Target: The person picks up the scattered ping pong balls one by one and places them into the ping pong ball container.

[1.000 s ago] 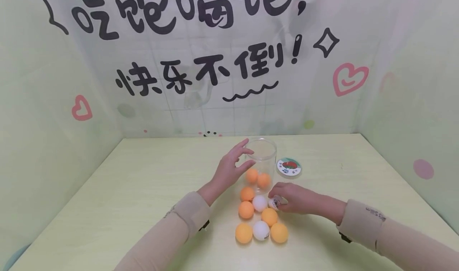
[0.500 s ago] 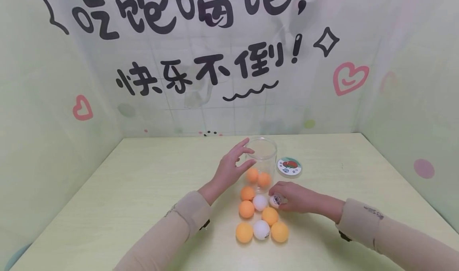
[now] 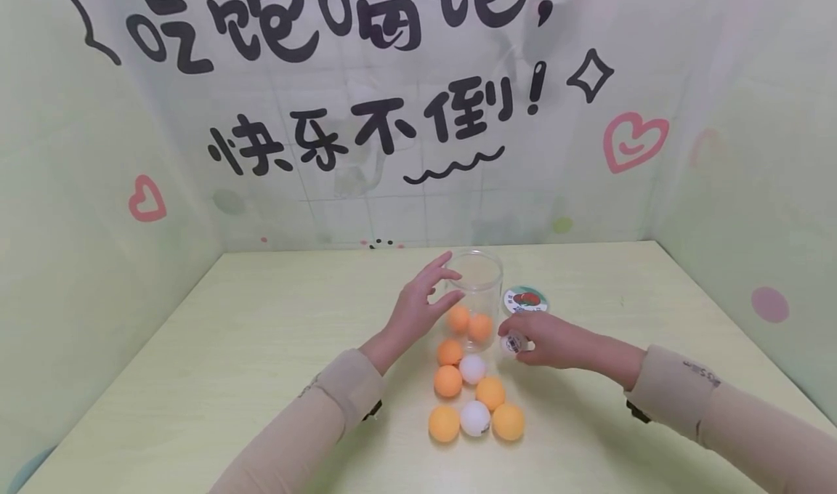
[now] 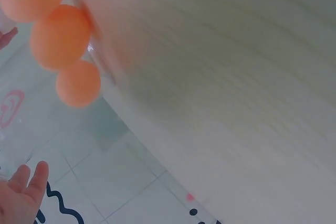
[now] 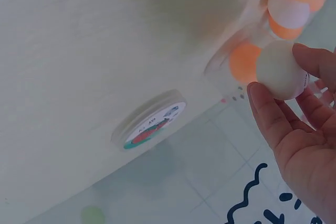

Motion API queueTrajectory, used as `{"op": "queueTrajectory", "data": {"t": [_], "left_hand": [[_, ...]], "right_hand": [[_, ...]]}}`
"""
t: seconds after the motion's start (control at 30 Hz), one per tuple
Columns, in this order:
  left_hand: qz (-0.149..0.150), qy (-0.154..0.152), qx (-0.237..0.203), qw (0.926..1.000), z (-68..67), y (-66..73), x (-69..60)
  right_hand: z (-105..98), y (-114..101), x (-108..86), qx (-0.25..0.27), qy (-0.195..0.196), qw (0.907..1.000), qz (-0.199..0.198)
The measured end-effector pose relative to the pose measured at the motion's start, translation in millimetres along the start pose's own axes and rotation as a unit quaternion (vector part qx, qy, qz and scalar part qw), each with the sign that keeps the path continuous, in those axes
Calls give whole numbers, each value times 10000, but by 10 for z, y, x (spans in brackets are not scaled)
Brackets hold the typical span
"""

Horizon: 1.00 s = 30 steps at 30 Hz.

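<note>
A clear cylindrical jar (image 3: 476,283) stands upright with two orange balls (image 3: 480,328) low inside it. The left hand (image 3: 418,301) is at the jar's left side near the rim, thumb and fingers spread around it; whether they touch it cannot be told. Between thumb and fingers the right hand (image 3: 552,340) pinches a white ball (image 3: 513,343) with dark print, just right of the jar's base. In the right wrist view the right hand (image 5: 310,124) grips that white ball (image 5: 281,70) by its sides. Orange and white balls (image 3: 475,418) lie grouped in front of the jar.
A round lid (image 3: 525,299) with a printed label lies right of the jar, partly behind the right hand. Light fabric walls (image 3: 418,211) with black lettering and hearts surround the pale table (image 3: 275,327) at the back and both sides.
The right hand has lifted the white ball away from the group, moving back and slightly right, nearer the lid. The left hand has stayed at the jar.
</note>
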<state>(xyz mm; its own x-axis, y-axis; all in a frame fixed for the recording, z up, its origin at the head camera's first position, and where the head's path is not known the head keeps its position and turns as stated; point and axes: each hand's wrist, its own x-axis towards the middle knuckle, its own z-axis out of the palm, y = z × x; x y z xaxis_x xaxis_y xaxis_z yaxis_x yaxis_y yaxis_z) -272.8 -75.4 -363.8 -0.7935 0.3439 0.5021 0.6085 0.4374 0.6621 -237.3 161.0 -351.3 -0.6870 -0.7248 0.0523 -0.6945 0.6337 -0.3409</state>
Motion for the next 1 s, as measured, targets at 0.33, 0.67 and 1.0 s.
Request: {"op": "queueTrajectory", "data": {"t": [0.33, 0.67, 1.0], "left_hand": [[108, 26, 57, 9999, -4, 4, -14], [97, -12, 25, 9999, -17, -3, -4], [76, -12, -127, 9999, -36, 4, 6]], "right_hand": [[-250, -18, -5, -249, 226, 9994, 21], [-517, -64, 36, -330, 382, 9980, 367], [-812, -184, 121, -420, 374, 9968, 571]]}}
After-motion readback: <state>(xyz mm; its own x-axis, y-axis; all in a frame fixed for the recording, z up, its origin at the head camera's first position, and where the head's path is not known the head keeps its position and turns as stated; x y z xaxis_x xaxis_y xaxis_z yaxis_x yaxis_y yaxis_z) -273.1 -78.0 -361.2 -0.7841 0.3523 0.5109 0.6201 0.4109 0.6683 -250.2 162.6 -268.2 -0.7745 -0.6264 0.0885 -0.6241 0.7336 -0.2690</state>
